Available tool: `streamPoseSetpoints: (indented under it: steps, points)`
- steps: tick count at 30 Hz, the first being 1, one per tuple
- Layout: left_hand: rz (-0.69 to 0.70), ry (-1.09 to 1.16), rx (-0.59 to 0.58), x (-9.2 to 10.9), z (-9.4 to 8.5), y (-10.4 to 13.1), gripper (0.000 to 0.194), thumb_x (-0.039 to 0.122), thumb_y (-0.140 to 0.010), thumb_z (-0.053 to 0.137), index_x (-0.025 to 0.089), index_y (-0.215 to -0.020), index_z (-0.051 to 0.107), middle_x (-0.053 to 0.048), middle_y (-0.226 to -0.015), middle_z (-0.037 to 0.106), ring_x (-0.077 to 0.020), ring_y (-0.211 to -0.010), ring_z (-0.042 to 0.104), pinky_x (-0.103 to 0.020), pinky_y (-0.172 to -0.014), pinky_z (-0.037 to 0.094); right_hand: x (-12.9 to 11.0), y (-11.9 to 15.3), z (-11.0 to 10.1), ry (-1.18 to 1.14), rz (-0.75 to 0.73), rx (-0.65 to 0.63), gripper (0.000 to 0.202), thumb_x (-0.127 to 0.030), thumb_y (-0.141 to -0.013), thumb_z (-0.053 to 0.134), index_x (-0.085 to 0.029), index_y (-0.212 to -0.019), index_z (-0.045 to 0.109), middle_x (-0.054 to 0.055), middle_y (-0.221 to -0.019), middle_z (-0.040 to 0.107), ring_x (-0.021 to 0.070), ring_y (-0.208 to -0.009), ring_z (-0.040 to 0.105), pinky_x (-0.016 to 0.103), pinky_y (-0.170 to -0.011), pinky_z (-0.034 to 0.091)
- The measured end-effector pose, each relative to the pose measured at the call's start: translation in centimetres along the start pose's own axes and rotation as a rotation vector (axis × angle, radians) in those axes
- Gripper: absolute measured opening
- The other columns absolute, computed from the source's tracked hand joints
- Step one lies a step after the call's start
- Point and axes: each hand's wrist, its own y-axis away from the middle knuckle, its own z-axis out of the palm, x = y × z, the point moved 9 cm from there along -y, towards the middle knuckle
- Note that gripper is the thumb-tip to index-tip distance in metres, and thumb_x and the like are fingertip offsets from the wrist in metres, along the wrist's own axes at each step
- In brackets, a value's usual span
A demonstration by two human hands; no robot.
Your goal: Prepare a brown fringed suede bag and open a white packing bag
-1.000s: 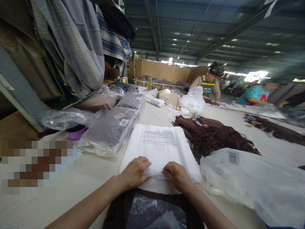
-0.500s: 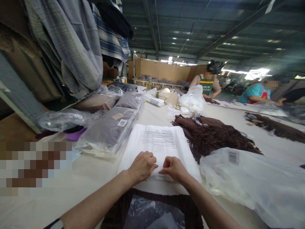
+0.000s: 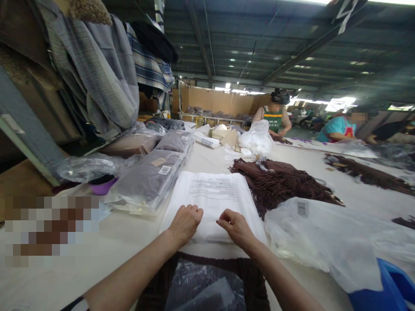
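Observation:
A stack of white, translucent plastic bags [image 3: 212, 205] with printed lines lies flat on the table in front of me. My left hand [image 3: 187, 221] rests over its near left part, fingers curled under and closed; their tips are hidden. Over the near right part is my right hand [image 3: 235, 226], thumb and forefinger pinched together at the white plastic. Whether either hand grips a bag's edge, I cannot make out. Closer to my body lies dark brown fabric [image 3: 155, 285] with a clear plastic bag [image 3: 202, 287] on it.
Packed grey garments [image 3: 145, 179] with barcode labels lie left of the stack. To the right are a brown fringed textile [image 3: 285, 181], a crumpled plastic bag [image 3: 311, 233] and a blue container [image 3: 378, 289]. Clothes [image 3: 113, 73] hang at left. Co-workers [image 3: 274, 116] are across the table.
My hands have moved apart, the left one shifting left, both still low over the white stack. The view has turned slightly right, bringing the blue container into sight.

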Motion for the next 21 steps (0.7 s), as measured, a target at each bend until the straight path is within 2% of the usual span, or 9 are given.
streamPoseSetpoints:
  steps: [3,6,8,11,13,15,18,21]
  points:
    - [-0.07,-0.036,0.018,-1.7,-0.3,0.6,0.031,-0.004,-0.077,0.033,0.009,-0.091,0.057,-0.015,-0.089,0.061,-0.0271,-0.089,0.059,-0.04,-0.075,0.047,-1.1,1.2,-0.5,0.188,-0.131,0.06,0.014,-0.012,-0.081,0.049,-0.016,-0.088,0.059,0.006,-0.087,0.063,0.0173,-0.082,0.054,0.028,-0.074,0.037]
    - [-0.101,-0.043,0.03,-3.1,-0.6,1.5,0.032,-0.002,-0.078,0.032,0.01,-0.092,0.058,-0.014,-0.089,0.061,-0.0262,-0.089,0.059,-0.039,-0.077,0.046,-0.6,2.2,-0.7,0.347,-0.206,0.093,0.03,-0.001,-0.075,0.047,-0.016,-0.098,0.059,0.008,-0.09,0.062,0.0203,-0.086,0.052,0.032,-0.078,0.032]
    - [-0.124,-0.03,0.041,-4.3,-0.7,2.4,0.032,-0.001,-0.079,0.032,0.011,-0.092,0.058,-0.014,-0.09,0.061,-0.0262,-0.09,0.058,-0.039,-0.079,0.046,0.9,2.7,-1.5,0.418,-0.187,0.137,0.03,0.001,-0.077,0.043,-0.015,-0.095,0.06,0.01,-0.087,0.062,0.0211,-0.083,0.052,0.034,-0.076,0.031]
    - [-0.199,0.018,0.07,-6.7,-0.8,4.2,0.034,-0.002,-0.078,0.029,0.01,-0.09,0.059,-0.017,-0.092,0.061,-0.0277,-0.092,0.058,-0.04,-0.08,0.045,3.5,3.7,-3.3,0.447,-0.126,0.204,0.024,0.001,-0.077,0.042,-0.015,-0.079,0.06,0.011,-0.081,0.061,0.0212,-0.079,0.051,0.033,-0.073,0.031]
    - [-0.279,0.081,0.094,-8.7,-0.6,5.7,0.036,-0.003,-0.077,0.026,0.009,-0.086,0.059,-0.019,-0.092,0.061,-0.0291,-0.091,0.058,-0.042,-0.079,0.044,4.8,4.6,-4.4,0.405,-0.093,0.248,0.024,0.001,-0.075,0.042,-0.016,-0.073,0.059,0.011,-0.079,0.06,0.0212,-0.078,0.052,0.033,-0.072,0.032]
    - [-0.38,0.183,0.119,-10.6,-0.1,7.1,0.034,-0.001,-0.077,0.027,0.01,-0.081,0.059,-0.018,-0.087,0.063,-0.0284,-0.085,0.061,-0.042,-0.076,0.044,5.7,5.5,-5.3,0.314,-0.058,0.301,0.026,0.0,-0.075,0.041,-0.017,-0.076,0.06,0.01,-0.082,0.06,0.021,-0.079,0.052,0.032,-0.072,0.033]
    - [-0.558,0.418,0.178,-12.7,0.6,9.0,0.024,0.007,-0.079,0.035,0.015,-0.073,0.057,-0.009,-0.07,0.062,-0.0236,-0.071,0.062,-0.035,-0.068,0.044,7.1,6.6,-6.1,0.085,0.047,0.411,0.028,-0.007,-0.076,0.039,-0.019,-0.091,0.059,0.007,-0.085,0.059,0.0186,-0.075,0.054,0.03,-0.068,0.037]
    - [-0.747,0.776,0.273,-13.7,1.6,10.2,0.013,0.018,-0.076,0.046,0.017,-0.068,0.056,-0.001,-0.057,0.057,-0.0181,-0.059,0.06,-0.025,-0.054,0.04,9.3,7.3,-5.7,-0.255,0.237,0.512,0.019,-0.027,-0.076,0.046,-0.019,-0.091,0.054,0.003,-0.077,0.057,0.0144,-0.057,0.051,0.029,-0.055,0.04]
